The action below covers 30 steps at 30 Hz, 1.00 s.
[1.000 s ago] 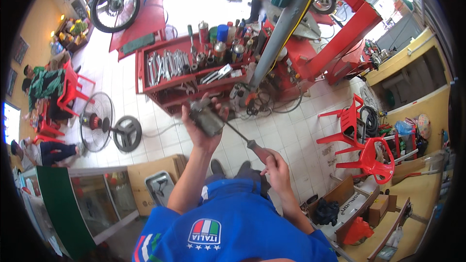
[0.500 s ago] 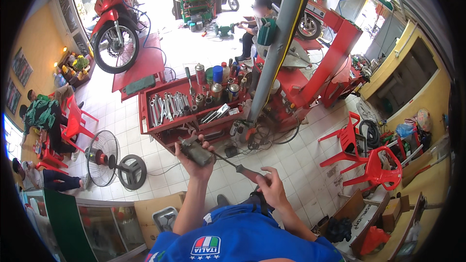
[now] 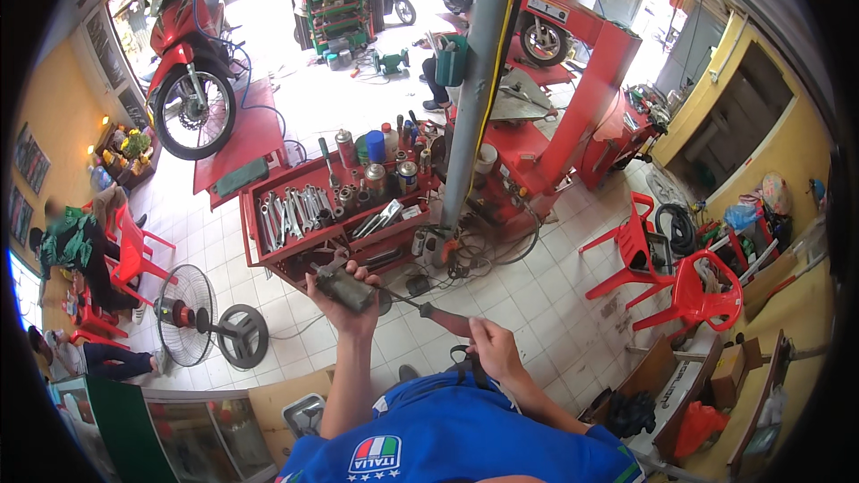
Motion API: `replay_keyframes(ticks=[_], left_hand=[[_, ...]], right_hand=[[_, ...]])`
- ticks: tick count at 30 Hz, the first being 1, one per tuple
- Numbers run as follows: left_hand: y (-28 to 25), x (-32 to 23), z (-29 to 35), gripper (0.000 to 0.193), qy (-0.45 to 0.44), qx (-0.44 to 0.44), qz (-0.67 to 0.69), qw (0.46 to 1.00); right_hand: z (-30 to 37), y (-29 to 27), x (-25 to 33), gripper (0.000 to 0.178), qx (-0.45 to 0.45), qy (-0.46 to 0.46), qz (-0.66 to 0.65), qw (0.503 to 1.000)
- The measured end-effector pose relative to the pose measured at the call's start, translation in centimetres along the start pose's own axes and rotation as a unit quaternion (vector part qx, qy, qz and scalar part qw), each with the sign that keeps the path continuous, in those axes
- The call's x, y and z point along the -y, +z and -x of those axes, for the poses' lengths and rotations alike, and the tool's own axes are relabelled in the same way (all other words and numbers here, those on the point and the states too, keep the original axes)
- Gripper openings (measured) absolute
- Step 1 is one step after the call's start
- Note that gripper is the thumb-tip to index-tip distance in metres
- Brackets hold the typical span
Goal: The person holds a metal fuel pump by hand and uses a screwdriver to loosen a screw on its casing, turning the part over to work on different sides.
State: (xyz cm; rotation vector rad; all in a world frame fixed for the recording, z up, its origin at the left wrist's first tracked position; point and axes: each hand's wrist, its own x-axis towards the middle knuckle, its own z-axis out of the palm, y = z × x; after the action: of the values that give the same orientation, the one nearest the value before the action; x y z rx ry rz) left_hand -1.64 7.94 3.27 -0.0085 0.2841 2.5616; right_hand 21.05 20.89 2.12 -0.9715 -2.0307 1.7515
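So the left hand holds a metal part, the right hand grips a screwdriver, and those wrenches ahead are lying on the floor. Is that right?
Not quite: the head view shows the wrenches lying in the red tool cart, not on the floor. The rest stands.

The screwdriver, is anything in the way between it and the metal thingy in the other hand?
Nothing visible is. The right hand holds the screwdriver, which points toward the dark metal part in the left hand. Whether they touch, I can't tell.
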Motion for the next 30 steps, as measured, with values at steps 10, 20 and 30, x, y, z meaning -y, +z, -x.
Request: replay_keyframes(ticks=[10, 20, 30], left_hand=[[2.4, -0.2, 0.5, 0.067, 0.034, -0.043, -0.018, 0.998], [-0.9, -1.4, 1.3, 0.068, -0.005, 0.045, -0.011, 0.999], [1.1, -0.7, 2.1, 0.064, -0.023, 0.008, 0.002, 1.000]], right_hand=[[1.2, -0.5, 1.4, 0.038, 0.079, -0.068, -0.036, 0.994], [2.0, 0.9, 0.8, 0.033, 0.031, -0.062, -0.075, 0.995], [2.2, 0.0, -0.4, 0.046, 0.142, 0.131, -0.163, 0.967]])
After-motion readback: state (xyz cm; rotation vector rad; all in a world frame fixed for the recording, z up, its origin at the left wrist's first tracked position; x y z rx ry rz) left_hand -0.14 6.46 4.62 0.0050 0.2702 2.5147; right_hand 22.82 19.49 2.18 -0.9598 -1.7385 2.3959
